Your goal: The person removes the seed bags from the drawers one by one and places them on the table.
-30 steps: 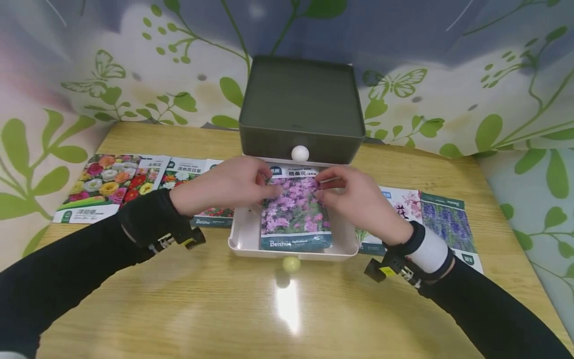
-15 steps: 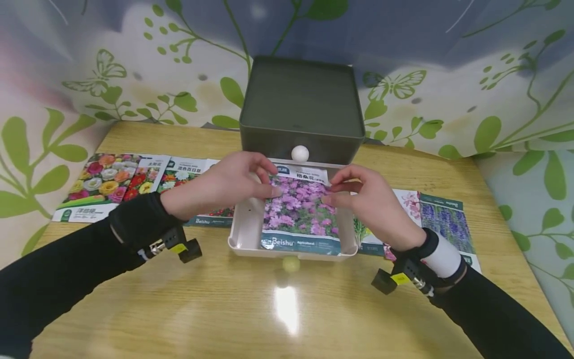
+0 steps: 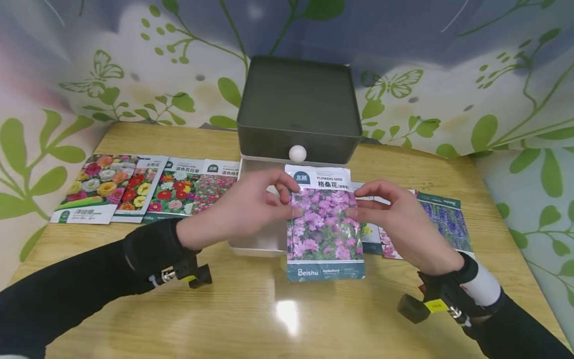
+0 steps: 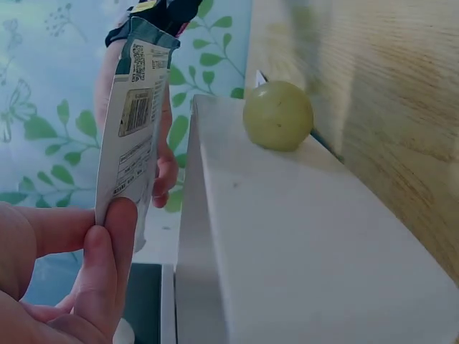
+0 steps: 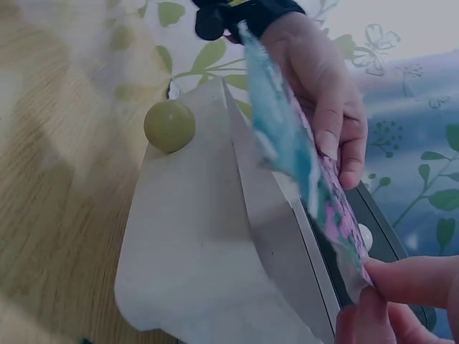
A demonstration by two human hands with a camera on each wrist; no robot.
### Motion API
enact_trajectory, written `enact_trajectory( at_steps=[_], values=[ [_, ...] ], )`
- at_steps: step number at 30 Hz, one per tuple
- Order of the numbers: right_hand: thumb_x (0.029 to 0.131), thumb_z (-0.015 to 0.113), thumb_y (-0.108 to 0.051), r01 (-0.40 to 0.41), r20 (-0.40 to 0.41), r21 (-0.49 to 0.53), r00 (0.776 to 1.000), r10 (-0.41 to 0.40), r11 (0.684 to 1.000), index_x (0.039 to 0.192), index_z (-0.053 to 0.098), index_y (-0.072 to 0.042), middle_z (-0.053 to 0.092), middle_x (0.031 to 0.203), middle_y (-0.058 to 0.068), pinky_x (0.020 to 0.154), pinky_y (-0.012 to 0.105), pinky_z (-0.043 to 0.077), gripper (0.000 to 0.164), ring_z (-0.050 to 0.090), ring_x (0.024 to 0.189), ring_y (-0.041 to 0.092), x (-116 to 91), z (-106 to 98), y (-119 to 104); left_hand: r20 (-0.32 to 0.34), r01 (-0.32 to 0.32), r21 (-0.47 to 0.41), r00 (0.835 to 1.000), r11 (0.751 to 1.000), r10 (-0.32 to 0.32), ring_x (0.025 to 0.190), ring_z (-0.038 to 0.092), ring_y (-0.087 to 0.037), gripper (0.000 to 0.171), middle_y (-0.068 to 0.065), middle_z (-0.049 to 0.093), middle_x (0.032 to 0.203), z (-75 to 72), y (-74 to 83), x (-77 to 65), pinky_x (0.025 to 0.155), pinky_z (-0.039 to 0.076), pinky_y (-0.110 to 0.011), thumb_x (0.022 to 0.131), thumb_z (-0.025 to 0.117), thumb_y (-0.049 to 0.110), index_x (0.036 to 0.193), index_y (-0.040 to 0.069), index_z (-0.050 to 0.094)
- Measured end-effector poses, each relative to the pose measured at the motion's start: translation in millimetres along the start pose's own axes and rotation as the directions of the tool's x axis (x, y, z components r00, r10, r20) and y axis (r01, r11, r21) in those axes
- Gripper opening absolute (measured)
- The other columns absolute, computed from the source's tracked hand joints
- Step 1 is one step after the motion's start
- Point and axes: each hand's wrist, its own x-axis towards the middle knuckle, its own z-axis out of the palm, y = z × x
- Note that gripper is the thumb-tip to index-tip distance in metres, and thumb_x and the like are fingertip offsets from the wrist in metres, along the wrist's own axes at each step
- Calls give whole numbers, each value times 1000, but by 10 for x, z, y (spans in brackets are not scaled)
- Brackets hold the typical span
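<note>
Both hands hold up a flower seed packet (image 3: 326, 227) with pink-purple blossoms, over the right part of a pulled-out white drawer (image 3: 257, 244). My left hand (image 3: 251, 207) pinches its left edge between thumb and fingers. At the opposite edge, my right hand (image 3: 401, 227) pinches it the same way. The left wrist view shows the packet's pale back (image 4: 136, 122) with a barcode. Seen from the right wrist, the packet's lower band hangs above the drawer front (image 5: 193, 222). Its round yellow-green knob (image 5: 170, 126) is hidden behind the packet in the head view.
A dark two-drawer box (image 3: 298, 99) with a white knob (image 3: 297, 153) stands against the patterned cloth. Several seed packets overlap in a row at left, including a mixed-rose-coloured one (image 3: 100, 187). More lie at right, one with purple spikes (image 3: 446, 224).
Both hands have raised the seed packet out of the drawer and brought it right and nearer the head camera. Its lower edge has come past the drawer front.
</note>
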Motion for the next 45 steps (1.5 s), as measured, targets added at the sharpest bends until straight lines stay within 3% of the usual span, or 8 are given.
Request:
enact_trajectory(
  at_steps=[8,13,17,22,26,29,39,45],
  values=[
    [92,74,-22,-22,-13,-3,1000,22,1000,115,56,0,59,114,9,89,27,51,37,60,103,21,-151,-132,139,44,-81,-69,995,994,84,85,71,-12,32,-7,57,92,192,-42,-20,56,41,-27,88,77,11,114,7,60],
    [93,73,-17,-23,-10,27,1000,23,999,116,53,-3,61,105,6,81,30,54,33,62,95,19,-261,-174,218,98,-101,-95,989,990,110,87,70,-12,32,-7,57,95,276,-101,-69,69,53,-29,89,77,12,116,7,60],
    [95,69,-12,-40,3,73,999,40,997,127,47,-2,62,102,4,78,31,55,39,63,89,17,-318,-188,280,163,-77,-125,982,989,97,90,70,-12,32,-6,57,98,319,-141,-128,71,54,-31,90,75,13,118,8,60],
    [100,63,-19,-78,-20,16,997,78,997,136,43,3,59,109,4,78,32,56,46,62,90,16,-385,-270,391,244,-86,-177,961,980,128,96,69,-11,38,-5,59,105,415,-146,-140,82,54,-27,91,73,10,126,6,59],
    [104,57,-24,-77,-43,-4,996,77,997,135,44,-1,53,117,5,79,35,56,40,59,97,17,-422,-359,516,286,-162,-112,940,980,188,98,66,-7,41,-2,62,111,495,-136,-122,89,51,-24,92,73,13,130,6,58],
    [104,56,-22,-55,-71,15,996,56,998,133,48,-8,54,116,3,76,34,56,34,58,97,16,-448,-447,625,293,-195,-51,934,979,202,98,64,-3,41,1,65,116,531,-129,-106,90,50,-23,93,73,17,131,8,59],
    [104,54,-10,33,-142,290,990,9,956,123,60,-24,66,107,-6,72,24,52,24,63,90,9,-482,-1032,1007,302,-191,-87,930,978,209,95,65,-3,38,-6,66,116,576,-185,-50,90,49,-23,95,71,18,128,3,61],
    [101,59,-15,12,-238,378,968,85,926,119,64,-25,65,107,-9,70,23,50,21,62,90,6,-483,-1547,1325,306,-184,-107,929,977,209,95,65,-3,35,-4,66,113,584,-194,-33,90,50,-23,95,70,15,127,3,61]
  ],
)
